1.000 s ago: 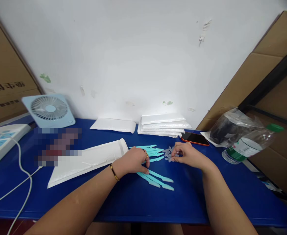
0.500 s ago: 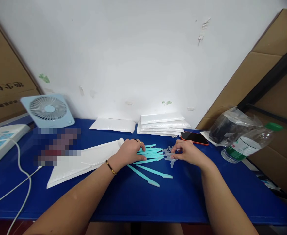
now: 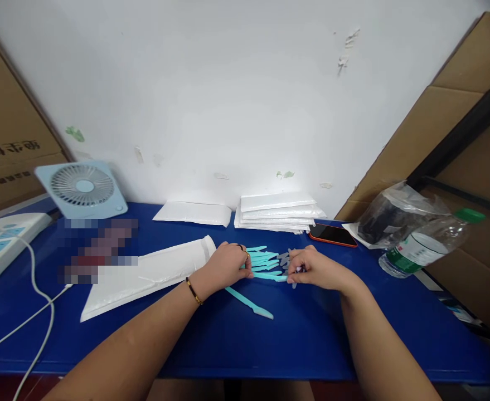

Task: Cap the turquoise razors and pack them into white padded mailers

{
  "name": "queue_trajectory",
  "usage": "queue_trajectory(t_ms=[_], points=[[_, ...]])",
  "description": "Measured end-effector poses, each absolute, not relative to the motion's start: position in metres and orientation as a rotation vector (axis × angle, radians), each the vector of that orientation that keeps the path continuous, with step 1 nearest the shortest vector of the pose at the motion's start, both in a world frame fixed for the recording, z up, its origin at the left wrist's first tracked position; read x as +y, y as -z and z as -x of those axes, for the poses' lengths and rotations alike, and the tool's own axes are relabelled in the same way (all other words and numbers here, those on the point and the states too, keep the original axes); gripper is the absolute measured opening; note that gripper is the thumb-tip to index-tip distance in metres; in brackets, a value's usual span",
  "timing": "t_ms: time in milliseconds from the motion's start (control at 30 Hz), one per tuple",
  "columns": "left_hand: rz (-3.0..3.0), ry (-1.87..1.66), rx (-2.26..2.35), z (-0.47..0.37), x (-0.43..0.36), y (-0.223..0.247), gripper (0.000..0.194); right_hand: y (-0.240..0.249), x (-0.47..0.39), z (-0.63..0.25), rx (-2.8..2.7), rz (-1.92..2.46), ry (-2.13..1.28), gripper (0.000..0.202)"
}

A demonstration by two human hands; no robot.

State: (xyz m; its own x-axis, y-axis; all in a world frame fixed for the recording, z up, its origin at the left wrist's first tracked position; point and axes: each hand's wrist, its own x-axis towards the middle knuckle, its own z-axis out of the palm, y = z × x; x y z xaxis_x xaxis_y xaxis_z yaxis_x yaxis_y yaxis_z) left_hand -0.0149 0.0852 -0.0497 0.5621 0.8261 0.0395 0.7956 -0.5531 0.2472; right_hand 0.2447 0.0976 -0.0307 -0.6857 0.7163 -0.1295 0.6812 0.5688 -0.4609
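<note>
Between my hands lies a small heap of turquoise eyebrow razors, blade ends toward the right. My left hand is closed at the handle end of one eyebrow razor at the heap's near side. At the other end of that razor, my right hand pinches close to the tip; something pale shows among its fingers, too small to make out. Small clear plastic caps lie beside and partly under the right hand. Nearer to me, a single turquoise razor rests on the blue table.
A white padded envelope lies left of my left hand. Behind stand another envelope and an envelope stack. A phone and a bottle are rightward; a fan, power strip and cable leftward.
One of the two loose razors in front has moved back up to the heap, between my hands. My left hand has shifted slightly right, and my right hand has come left to the razor's tip.
</note>
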Motion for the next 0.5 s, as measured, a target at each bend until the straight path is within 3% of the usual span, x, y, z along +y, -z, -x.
queue_trajectory(t_ms=[100, 233, 400, 500], points=[[-2.591, -0.221, 1.476, 0.02, 0.088, 0.044, 0.02, 0.032, 0.105, -0.258, -2.57, 1.378, -0.642, 0.033], [-2.588, -0.219, 1.37, 0.023, 0.079, 0.032, 0.053, 0.031, 0.11, -0.268, -2.408, 1.504, -0.509, 0.035], [-2.641, -0.009, 1.054, 0.018, 0.062, 0.03, 0.021, 0.025, 0.094, -0.247, -2.526, 1.302, -0.73, 0.037], [-2.63, -0.071, 1.121, 0.013, 0.061, 0.035, 0.016, 0.027, 0.08, -0.224, -2.732, 1.13, -0.806, 0.037]])
